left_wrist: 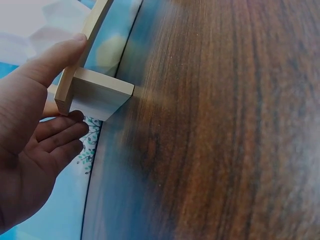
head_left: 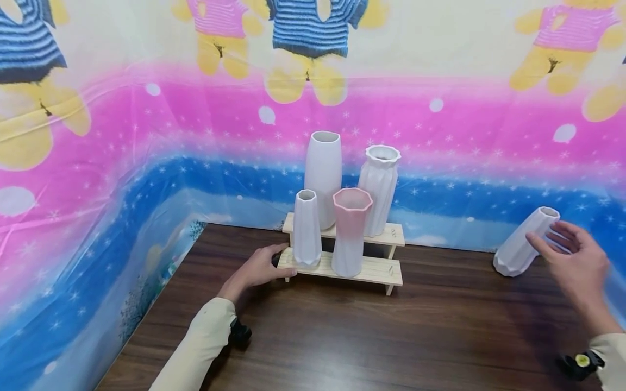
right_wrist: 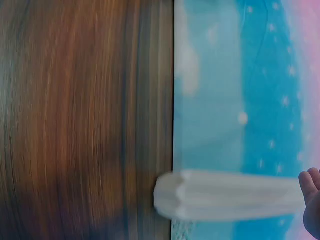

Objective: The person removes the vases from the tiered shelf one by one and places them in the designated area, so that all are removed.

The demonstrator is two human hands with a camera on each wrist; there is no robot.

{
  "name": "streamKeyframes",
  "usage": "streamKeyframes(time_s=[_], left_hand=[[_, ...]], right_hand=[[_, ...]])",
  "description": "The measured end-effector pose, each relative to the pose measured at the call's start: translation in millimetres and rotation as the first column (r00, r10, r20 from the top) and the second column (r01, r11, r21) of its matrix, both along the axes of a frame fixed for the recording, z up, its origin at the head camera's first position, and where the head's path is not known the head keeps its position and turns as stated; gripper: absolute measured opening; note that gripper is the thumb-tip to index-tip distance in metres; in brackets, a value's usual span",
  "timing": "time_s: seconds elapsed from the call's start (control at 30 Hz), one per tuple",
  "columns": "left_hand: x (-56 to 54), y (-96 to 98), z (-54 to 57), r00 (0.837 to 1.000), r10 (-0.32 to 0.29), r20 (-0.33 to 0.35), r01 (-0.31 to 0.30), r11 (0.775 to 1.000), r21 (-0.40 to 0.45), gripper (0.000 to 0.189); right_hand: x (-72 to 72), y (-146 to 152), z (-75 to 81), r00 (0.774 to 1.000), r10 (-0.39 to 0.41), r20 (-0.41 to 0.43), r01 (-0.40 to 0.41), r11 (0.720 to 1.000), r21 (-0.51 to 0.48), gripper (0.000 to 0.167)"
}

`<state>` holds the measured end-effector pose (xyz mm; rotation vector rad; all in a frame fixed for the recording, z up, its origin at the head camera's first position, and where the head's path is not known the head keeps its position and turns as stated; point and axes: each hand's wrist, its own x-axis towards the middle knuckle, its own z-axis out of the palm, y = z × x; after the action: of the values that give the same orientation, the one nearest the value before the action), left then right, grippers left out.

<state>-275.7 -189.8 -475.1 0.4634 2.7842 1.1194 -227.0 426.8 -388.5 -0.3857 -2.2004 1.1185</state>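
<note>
A two-tier wooden stand (head_left: 379,273) is on the table, and my left hand (head_left: 259,265) holds the left end of its lower tier. In the left wrist view the thumb lies over the board (left_wrist: 65,91), with fingers below it. Over at the right is a white ribbed vase (head_left: 518,247), leaning in the head view. My right hand (head_left: 579,266) holds it near the rim, thumb across its front. The right wrist view shows this vase (right_wrist: 225,196) blurred, with only fingertips at the frame edge.
The lower tier bears a slim white vase (head_left: 307,233) and a pink-and-white vase (head_left: 349,233). Behind them, a tall white vase (head_left: 323,168) and a white vase with a scalloped rim (head_left: 381,184) stand on the upper tier. A patterned cloth (head_left: 235,119) hangs behind the brown table (head_left: 313,336).
</note>
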Motion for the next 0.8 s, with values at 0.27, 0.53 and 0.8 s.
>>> streamKeyframes(time_s=[0.27, 0.53, 0.8], left_hand=[[1.9, -1.3, -3.8, 1.0, -0.003, -0.009, 0.003, 1.0, -0.002, 0.089], [-0.3, -0.8, -5.1, 1.0, 0.005, -0.02, -0.005, 1.0, 0.004, 0.09], [-0.1, -0.7, -5.1, 1.0, 0.009, -0.02, -0.009, 1.0, 0.006, 0.09]], right_hand=[[2.1, -41.1, -8.0, 0.969, 0.216, -0.123, -0.224, 0.973, -0.061, 0.057], [3.0, -77.7, -12.2, 0.922, 0.361, -0.137, -0.352, 0.932, 0.085, 0.059], [-0.1, -123.3, -2.8, 0.845, 0.507, -0.169, -0.493, 0.862, 0.119, 0.057]])
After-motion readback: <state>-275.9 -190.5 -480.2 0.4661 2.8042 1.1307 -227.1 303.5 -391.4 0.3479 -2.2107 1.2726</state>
